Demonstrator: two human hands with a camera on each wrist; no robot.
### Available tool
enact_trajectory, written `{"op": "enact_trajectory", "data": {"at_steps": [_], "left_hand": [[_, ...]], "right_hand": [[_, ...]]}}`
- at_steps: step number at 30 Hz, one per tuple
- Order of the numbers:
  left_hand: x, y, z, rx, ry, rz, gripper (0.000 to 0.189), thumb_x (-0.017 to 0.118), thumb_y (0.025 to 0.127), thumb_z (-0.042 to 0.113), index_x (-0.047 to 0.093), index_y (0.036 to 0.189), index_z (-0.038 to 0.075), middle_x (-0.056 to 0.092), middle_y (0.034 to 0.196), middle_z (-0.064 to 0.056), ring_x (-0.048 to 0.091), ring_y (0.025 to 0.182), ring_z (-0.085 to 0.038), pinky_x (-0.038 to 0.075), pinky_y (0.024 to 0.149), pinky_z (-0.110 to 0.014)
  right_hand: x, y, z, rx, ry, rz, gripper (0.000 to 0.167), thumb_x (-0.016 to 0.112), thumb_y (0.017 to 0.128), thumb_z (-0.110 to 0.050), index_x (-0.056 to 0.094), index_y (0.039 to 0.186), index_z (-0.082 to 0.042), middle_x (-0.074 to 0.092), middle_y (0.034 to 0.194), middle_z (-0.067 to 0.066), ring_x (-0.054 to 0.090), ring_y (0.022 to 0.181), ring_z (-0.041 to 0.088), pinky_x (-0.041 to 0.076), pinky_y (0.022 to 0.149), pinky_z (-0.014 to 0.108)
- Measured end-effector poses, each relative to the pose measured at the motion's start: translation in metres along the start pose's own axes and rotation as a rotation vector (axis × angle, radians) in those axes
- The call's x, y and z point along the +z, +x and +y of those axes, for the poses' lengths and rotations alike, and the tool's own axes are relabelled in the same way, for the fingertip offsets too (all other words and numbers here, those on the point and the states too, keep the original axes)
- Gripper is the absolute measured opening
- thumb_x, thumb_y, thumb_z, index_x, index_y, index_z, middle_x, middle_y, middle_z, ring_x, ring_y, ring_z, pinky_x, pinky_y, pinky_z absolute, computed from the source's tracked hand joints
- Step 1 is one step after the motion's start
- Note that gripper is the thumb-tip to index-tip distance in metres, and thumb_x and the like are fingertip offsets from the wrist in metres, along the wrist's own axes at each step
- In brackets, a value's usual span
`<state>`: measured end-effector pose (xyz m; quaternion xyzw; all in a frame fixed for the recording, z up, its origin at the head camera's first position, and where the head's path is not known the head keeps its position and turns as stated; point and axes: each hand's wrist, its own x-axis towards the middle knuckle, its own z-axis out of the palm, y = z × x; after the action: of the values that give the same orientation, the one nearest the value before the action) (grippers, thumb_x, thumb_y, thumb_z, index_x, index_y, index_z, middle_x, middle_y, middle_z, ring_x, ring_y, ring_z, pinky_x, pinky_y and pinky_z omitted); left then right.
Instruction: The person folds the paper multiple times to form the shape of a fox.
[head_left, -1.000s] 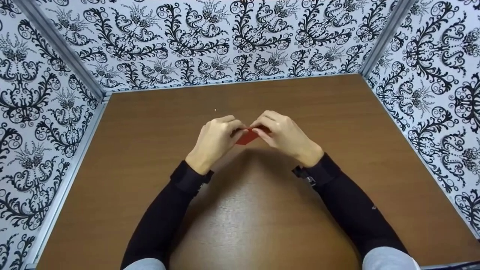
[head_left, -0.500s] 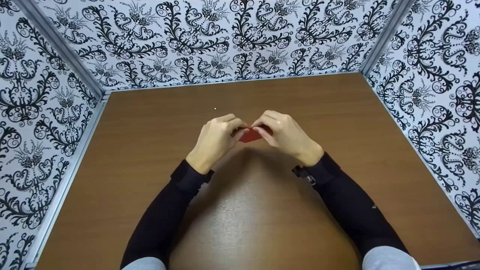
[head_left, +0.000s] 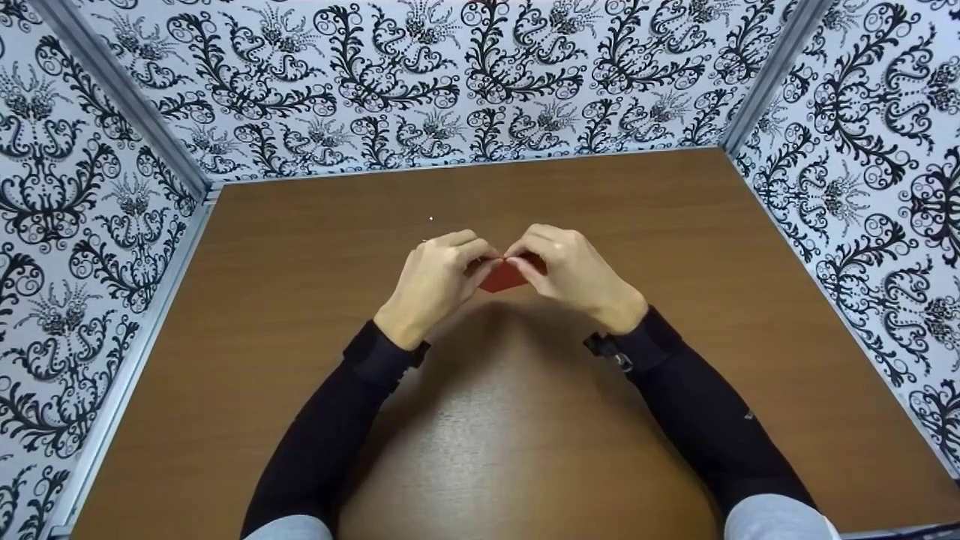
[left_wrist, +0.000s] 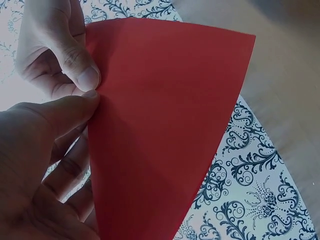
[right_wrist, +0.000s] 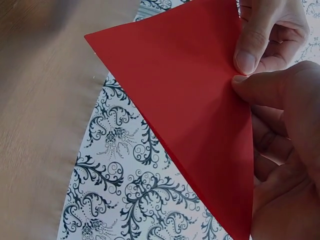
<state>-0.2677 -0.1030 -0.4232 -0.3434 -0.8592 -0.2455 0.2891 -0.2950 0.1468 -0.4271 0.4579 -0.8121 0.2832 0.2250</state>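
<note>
A red sheet of paper [head_left: 501,279] hangs between both hands, raised over the wooden table. Its broad, flat face and a pointed corner fill much of each wrist view; the paper [left_wrist: 165,110] looks folded into a triangular shape. My left hand [head_left: 435,281] pinches its upper edge between thumb and fingertips. Right beside it, my right hand [head_left: 574,274] pinches the same edge, the two thumb tips nearly meeting. In the right wrist view the paper [right_wrist: 185,90] tapers to a point at the bottom. The fingers behind the sheet are partly hidden.
Brown wooden table [head_left: 300,337] lies below, with a soft shadow under the hands. Patterned black-and-white walls [head_left: 450,82] with grey metal posts [head_left: 120,97] enclose its back and sides. Tiny white specks [head_left: 430,218] lie beyond the left hand.
Both hands stay nearly in place, still pinching the paper's edge, the left shifted very slightly right. The paper's visible lower part has tilted a little between them.
</note>
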Motion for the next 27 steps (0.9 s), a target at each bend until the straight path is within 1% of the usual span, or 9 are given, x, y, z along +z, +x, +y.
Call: {"op": "enact_trajectory", "data": {"at_steps": [3,7,13,20,23,27], "left_hand": [[-0.002,0.0,-0.001,0.001,-0.007,-0.016,0.004,0.087,0.107,0.015,0.089,0.107,0.011,0.085,0.099,-0.003,0.083,0.085,-0.019,0.071,0.078,-0.036],[-0.006,0.0,-0.003,-0.019,-0.006,-0.026,0.005,0.086,0.108,0.015,0.09,0.107,0.012,0.085,0.099,-0.002,0.083,0.085,-0.018,0.071,0.079,-0.036],[-0.013,0.001,-0.009,-0.055,0.0,-0.034,0.007,0.086,0.108,0.018,0.09,0.107,0.012,0.086,0.101,-0.001,0.084,0.088,-0.019,0.071,0.081,-0.035],[-0.019,0.0,-0.018,-0.101,0.004,-0.05,0.006,0.086,0.108,0.018,0.09,0.108,0.013,0.086,0.101,-0.002,0.082,0.087,-0.021,0.07,0.081,-0.037],[-0.022,0.0,-0.022,-0.116,0.004,-0.059,0.007,0.086,0.108,0.018,0.091,0.108,0.013,0.086,0.1,-0.003,0.081,0.085,-0.02,0.07,0.08,-0.036],[-0.026,0.0,-0.026,-0.124,0.004,-0.052,0.008,0.086,0.108,0.018,0.091,0.108,0.012,0.086,0.1,-0.004,0.081,0.086,-0.021,0.07,0.081,-0.037]], "right_hand": [[0.0,0.001,0.0,-0.004,0.004,-0.003,0.009,0.08,0.11,-0.006,0.083,0.113,0.001,0.082,0.104,0.016,0.082,0.095,0.032,0.071,0.086,0.041],[-0.003,0.001,0.002,-0.001,0.013,0.003,0.008,0.081,0.109,-0.005,0.083,0.112,0.002,0.083,0.104,0.016,0.082,0.094,0.032,0.072,0.084,0.043],[-0.008,0.0,0.006,0.026,0.021,0.011,0.008,0.081,0.108,-0.004,0.083,0.111,0.003,0.082,0.102,0.017,0.081,0.09,0.032,0.072,0.081,0.046],[-0.013,-0.001,0.012,0.057,0.007,0.005,0.009,0.081,0.109,-0.006,0.083,0.112,0.003,0.082,0.102,0.018,0.081,0.088,0.032,0.072,0.081,0.042],[-0.015,-0.002,0.015,0.074,0.002,0.007,0.01,0.081,0.109,-0.006,0.084,0.112,0.003,0.082,0.102,0.019,0.081,0.088,0.032,0.072,0.081,0.043],[-0.018,-0.002,0.017,0.087,0.001,0.009,0.011,0.081,0.109,-0.006,0.084,0.112,0.004,0.083,0.102,0.02,0.081,0.088,0.033,0.072,0.08,0.044]]}}
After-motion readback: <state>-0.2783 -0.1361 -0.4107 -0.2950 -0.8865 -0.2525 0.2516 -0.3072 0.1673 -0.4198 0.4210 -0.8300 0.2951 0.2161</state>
